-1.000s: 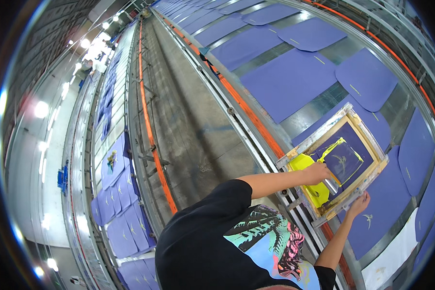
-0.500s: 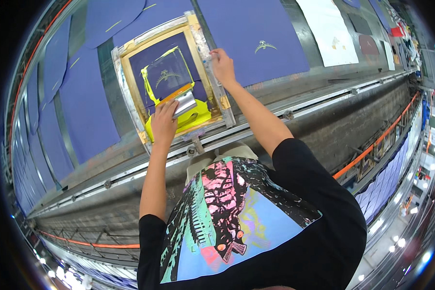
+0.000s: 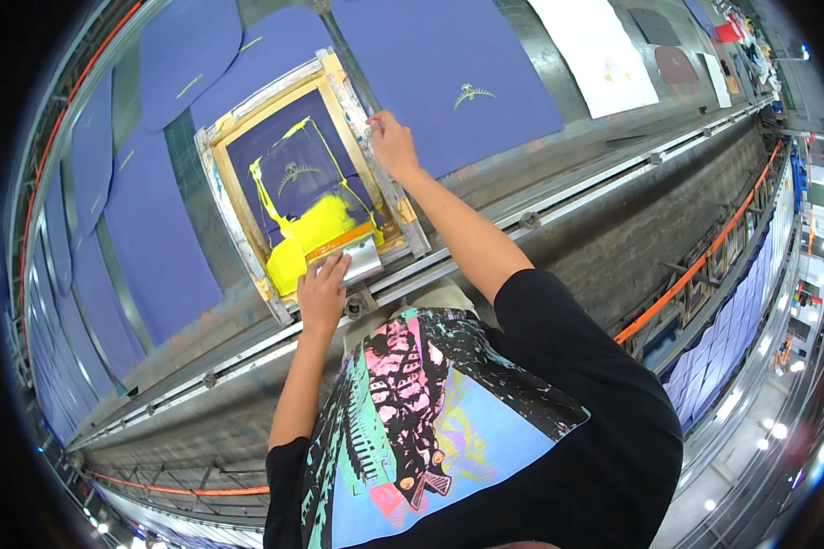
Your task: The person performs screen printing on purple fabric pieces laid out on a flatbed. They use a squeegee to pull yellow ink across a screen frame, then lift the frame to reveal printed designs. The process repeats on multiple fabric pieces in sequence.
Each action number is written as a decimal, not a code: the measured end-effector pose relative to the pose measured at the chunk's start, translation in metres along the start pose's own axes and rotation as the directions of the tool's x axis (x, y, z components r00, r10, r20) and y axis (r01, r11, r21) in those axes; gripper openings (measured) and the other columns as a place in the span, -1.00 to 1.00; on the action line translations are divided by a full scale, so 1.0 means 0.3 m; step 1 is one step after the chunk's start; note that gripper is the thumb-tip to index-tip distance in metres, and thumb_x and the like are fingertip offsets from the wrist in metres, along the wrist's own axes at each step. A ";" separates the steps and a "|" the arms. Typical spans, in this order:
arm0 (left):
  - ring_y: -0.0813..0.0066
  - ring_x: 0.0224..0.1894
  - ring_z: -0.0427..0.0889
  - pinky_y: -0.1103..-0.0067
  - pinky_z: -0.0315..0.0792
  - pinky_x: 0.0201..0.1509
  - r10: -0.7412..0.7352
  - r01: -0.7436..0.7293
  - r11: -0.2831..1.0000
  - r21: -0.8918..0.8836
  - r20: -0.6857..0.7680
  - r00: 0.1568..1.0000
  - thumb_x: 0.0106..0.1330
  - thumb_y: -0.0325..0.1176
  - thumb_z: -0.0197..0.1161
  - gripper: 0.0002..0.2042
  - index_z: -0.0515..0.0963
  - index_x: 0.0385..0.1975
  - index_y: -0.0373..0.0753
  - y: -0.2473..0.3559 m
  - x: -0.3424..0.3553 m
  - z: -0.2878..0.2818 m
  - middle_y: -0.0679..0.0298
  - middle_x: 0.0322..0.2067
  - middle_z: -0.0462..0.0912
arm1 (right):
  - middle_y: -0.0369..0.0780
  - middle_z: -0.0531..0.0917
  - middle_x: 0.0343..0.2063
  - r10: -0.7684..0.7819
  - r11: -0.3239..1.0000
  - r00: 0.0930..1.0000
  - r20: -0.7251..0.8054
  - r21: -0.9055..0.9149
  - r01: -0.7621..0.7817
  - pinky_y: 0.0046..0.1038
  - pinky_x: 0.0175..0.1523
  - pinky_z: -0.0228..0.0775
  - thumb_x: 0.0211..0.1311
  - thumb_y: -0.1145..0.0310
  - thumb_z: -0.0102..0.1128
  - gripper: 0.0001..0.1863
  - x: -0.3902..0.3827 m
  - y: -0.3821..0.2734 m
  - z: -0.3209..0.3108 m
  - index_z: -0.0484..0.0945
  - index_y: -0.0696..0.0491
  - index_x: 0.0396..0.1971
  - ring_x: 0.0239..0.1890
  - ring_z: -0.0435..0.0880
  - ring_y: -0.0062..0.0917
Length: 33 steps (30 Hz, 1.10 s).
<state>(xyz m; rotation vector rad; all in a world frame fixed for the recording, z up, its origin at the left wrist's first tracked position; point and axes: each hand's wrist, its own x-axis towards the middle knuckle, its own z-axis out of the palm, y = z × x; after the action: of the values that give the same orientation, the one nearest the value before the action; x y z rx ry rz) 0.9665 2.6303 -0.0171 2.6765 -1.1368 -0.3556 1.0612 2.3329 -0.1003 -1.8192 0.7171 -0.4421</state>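
Squeegee (image 3: pixel 361 261) sits at the near end of the frame (image 3: pixel 224 183), close to the near edge of the surface (image 3: pixel 190 174). Its long axis runs across the frame, roughly parallel to that edge; the frame's own long axis runs near edge to far edge. Key relation: the design in the mesh (image 3: pixel 298 177) lies off the squeegee toward the far edge, with the ink (image 3: pixel 316 222) pooled bright yellow between them. Left hand (image 3: pixel 322 291) is the nearer one: already on the squeegee, fingers closed over its left end. Right hand (image 3: pixel 391 145) is farther up, fingers curled narrow on the frame's right rail; can't tell how tight, palm side hidden. Purple sheet (image 3: pixel 430 55) with a yellow print lies just right of the frame, white sheet (image 3: pixel 595 55) beyond it. Vs half a second ago: squeegee was higher, just below the design; now it's down by the near end, with a broad ink patch where it was. Right hand is on the same rail as then.
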 end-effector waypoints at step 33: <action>0.45 -0.40 0.62 0.46 0.47 -0.27 -0.180 0.369 0.822 -0.434 0.416 0.891 0.00 -0.32 0.56 -0.63 0.68 -0.20 -0.36 -0.381 0.355 -0.093 0.18 -0.46 0.71 | 0.04 0.70 -0.33 -0.167 0.981 0.985 0.051 -0.089 0.171 -0.10 -0.09 0.45 0.51 0.28 0.04 -0.77 0.029 0.081 0.038 0.60 0.08 -0.08 -0.20 0.68 0.02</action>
<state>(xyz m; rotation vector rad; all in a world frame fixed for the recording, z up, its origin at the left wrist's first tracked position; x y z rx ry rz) 1.1236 2.6334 -0.0378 2.3401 -0.5895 -1.0735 1.0683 2.3293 -0.1273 -1.9804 0.5634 -0.4864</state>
